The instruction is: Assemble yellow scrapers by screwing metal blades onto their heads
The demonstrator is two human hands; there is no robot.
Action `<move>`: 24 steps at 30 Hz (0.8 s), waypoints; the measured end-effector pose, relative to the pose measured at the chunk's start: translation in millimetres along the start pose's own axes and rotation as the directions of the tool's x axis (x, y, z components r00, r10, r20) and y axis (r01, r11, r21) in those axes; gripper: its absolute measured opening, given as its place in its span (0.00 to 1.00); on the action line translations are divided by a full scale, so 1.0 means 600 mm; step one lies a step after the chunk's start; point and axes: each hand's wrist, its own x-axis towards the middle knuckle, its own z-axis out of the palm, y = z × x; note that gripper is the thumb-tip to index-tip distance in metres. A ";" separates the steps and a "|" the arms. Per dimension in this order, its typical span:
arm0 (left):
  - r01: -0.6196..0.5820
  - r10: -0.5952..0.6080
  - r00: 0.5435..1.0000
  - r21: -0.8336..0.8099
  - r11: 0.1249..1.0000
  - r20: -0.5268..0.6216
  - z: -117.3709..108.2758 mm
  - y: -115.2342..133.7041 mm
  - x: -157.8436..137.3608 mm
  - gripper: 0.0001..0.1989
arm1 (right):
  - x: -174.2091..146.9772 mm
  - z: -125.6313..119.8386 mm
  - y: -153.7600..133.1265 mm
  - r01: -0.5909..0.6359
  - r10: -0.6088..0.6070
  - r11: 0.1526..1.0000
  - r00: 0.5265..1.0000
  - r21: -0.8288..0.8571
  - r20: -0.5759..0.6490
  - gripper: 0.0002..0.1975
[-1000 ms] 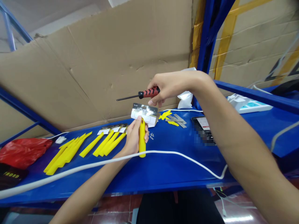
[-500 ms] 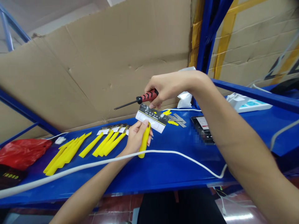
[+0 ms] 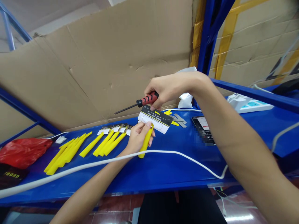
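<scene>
My left hand (image 3: 137, 137) is closed around the yellow handle of a scraper (image 3: 145, 144), its thumb on the handle's top end. The scraper's wide head carries a black and white printed card (image 3: 155, 123), tilted toward me above the blue shelf. A screwdriver (image 3: 149, 99) with a red and black grip lies in my closed right hand (image 3: 163, 88), its shaft pointing left. That hand's thumb and fingertips are at the card's upper edge. Beyond the card, grey metal blades (image 3: 179, 119) and small yellow pieces (image 3: 174, 123) lie on the shelf, partly hidden.
Several yellow scrapers (image 3: 115, 145) with cards lie in a row to the left, beside a heap of yellow handles (image 3: 68, 155). A red plastic bag (image 3: 24, 152) sits far left. A white cable (image 3: 163, 151) crosses in front. A phone (image 3: 203, 129) and a power strip (image 3: 254, 106) are right.
The scraper's head and card have shifted slightly right and turned a little, so the print shows more clearly. Both hands keep their holds.
</scene>
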 end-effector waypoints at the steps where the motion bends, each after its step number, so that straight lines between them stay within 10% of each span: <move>1: 0.000 0.000 1.000 0.006 1.000 0.003 0.000 0.001 0.001 0.25 | 0.000 0.000 0.000 0.003 -0.003 1.000 1.000 -0.005 -0.006 0.15; 13: 0.031 -0.032 0.999 0.006 0.999 0.018 -0.005 -0.002 0.002 0.25 | -0.002 0.000 -0.004 0.025 -0.028 0.998 0.997 -0.050 -0.067 0.13; 24: 0.292 -0.246 0.956 -0.432 0.853 0.161 -0.011 0.036 0.014 0.17 | 0.005 0.001 -0.002 0.079 -0.095 0.991 0.982 -0.106 -0.163 0.19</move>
